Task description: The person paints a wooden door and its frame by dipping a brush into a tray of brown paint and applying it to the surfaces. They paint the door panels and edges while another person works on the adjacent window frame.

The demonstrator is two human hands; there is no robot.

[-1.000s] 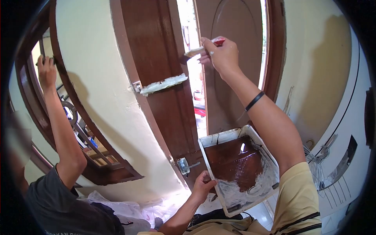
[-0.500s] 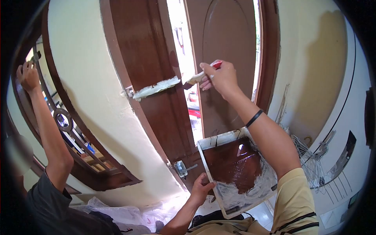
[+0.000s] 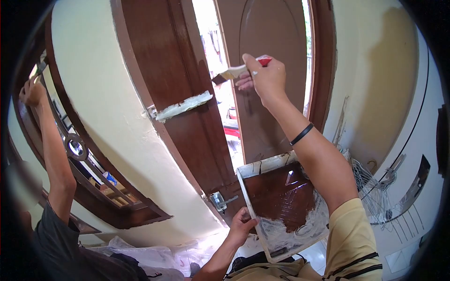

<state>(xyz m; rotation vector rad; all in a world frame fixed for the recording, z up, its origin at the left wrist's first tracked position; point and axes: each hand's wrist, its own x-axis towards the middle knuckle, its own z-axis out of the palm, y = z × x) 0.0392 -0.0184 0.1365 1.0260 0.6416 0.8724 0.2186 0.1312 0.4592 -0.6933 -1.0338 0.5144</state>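
My right hand (image 3: 269, 79) grips a paintbrush (image 3: 238, 71) with a pale, red-ended handle. Its dark bristles point left, overlapping the edge of the dark brown door panel (image 3: 187, 138) in this view. Below the bristles, a strip of whitish covering (image 3: 183, 107), smudged with brown, lies across that panel. Low down, my left hand (image 3: 242, 226) holds the left rim of a white paint tray (image 3: 247, 199), thumb over the edge. Glossy dark brown paint (image 3: 281, 196) covers much of its inside, and white smears show near the front.
A lighter brown door leaf (image 3: 267, 122) stands beyond a bright gap. A covered door handle (image 3: 220, 201) juts out beside the tray. On the left, another person's hand (image 3: 33, 91) reaches up to a brown window frame. Wire hangers (image 3: 375, 187) hang at right; plastic sheeting (image 3: 140, 255) lies below.
My right hand and the paintbrush have moved up, from beside the whitish strip to above it. My left hand keeps its hold on the tray. The other person's arm has shifted slightly.
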